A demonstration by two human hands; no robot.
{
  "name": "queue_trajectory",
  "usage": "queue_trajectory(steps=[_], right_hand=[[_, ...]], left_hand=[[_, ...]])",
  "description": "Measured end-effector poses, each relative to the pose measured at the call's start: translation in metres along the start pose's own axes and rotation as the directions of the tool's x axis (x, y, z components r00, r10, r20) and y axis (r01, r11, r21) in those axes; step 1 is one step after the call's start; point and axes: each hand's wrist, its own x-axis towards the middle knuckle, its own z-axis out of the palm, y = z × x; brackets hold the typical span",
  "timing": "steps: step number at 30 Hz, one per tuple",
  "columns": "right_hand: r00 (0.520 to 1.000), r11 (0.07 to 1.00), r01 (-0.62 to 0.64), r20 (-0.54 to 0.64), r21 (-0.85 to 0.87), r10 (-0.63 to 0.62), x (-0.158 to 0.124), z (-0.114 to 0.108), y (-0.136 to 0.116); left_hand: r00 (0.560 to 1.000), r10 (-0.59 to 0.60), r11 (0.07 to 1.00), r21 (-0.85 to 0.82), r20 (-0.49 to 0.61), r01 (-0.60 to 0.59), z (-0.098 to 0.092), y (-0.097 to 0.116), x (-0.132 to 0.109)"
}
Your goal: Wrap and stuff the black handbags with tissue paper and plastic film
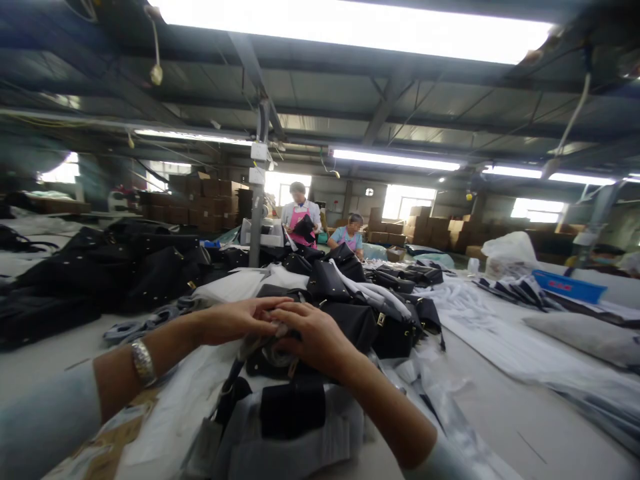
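Note:
My left hand (245,319) and my right hand (317,339) meet in front of me, their fingers bent and closed round a coiled bag strap (280,353) in pale wrapping. Part of the coil is hidden under my right hand, so the exact grip is hard to see. Just below, a black handbag (293,410) stands close to me with translucent plastic (310,453) around its lower part. A dark strap (233,377) runs up its left side towards my hands. Behind my fingers lie more black handbags (345,323), some with gold-coloured clasps.
Black bags (150,273) are heaped on the left, near rolled grey straps (143,325). White wrapping sheets (500,340) cover part of the table at right, before a blue bin (570,287). Beyond a grey post (257,227), two people work; one holds a black bag (303,228).

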Motion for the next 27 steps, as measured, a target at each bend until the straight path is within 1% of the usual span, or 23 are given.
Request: queue_trajectory(steps=[1,3,5,6,8,11,13,16,21,24,27], right_hand=[[0.999,1.000,0.020,0.041,-0.013,-0.020,0.006,0.000,0.000],[0.997,0.998,0.035,0.076,-0.046,-0.031,0.013,0.000,0.001],[0.997,0.996,0.037,0.065,-0.080,-0.032,0.015,-0.001,0.003],[0.998,0.995,0.032,0.055,-0.092,-0.027,0.015,-0.002,0.004],[0.998,0.996,0.008,0.055,-0.092,-0.003,0.016,-0.004,0.002],[0.995,0.998,-0.041,0.092,-0.047,0.045,0.020,-0.006,-0.004],[0.991,0.998,-0.063,0.114,-0.023,0.065,0.023,-0.007,-0.009],[0.989,0.998,-0.062,0.137,-0.008,0.063,0.028,-0.007,-0.013],[0.991,0.999,-0.051,0.127,-0.001,0.051,0.031,-0.004,-0.012],[0.989,0.998,-0.070,0.131,0.002,0.069,0.031,-0.004,-0.011],[0.981,0.994,-0.107,0.167,0.017,0.103,0.032,-0.007,-0.011]], left_hand=[[1.000,0.002,1.000,0.000,-0.025,-0.002,0.000,-0.002,-0.002],[0.995,-0.011,1.000,0.016,-0.101,0.013,-0.002,-0.007,-0.010],[0.983,-0.039,0.998,0.032,-0.177,0.046,-0.006,-0.013,-0.022],[0.980,-0.055,0.997,0.035,-0.193,0.062,-0.008,-0.016,-0.029],[0.981,-0.072,0.997,0.026,-0.182,0.078,-0.012,-0.023,-0.041],[0.984,-0.052,0.999,-0.013,-0.169,0.050,-0.013,-0.036,-0.050],[0.980,-0.035,0.998,-0.061,-0.197,0.024,-0.011,-0.044,-0.051],[0.969,-0.031,0.988,-0.156,-0.245,-0.008,-0.007,-0.056,-0.050],[0.944,-0.039,0.955,-0.289,-0.329,-0.061,-0.003,-0.074,-0.048],[0.930,-0.031,0.940,-0.327,-0.367,-0.098,0.000,-0.080,-0.046],[0.925,-0.011,0.925,-0.356,-0.379,-0.135,0.004,-0.080,-0.045]])
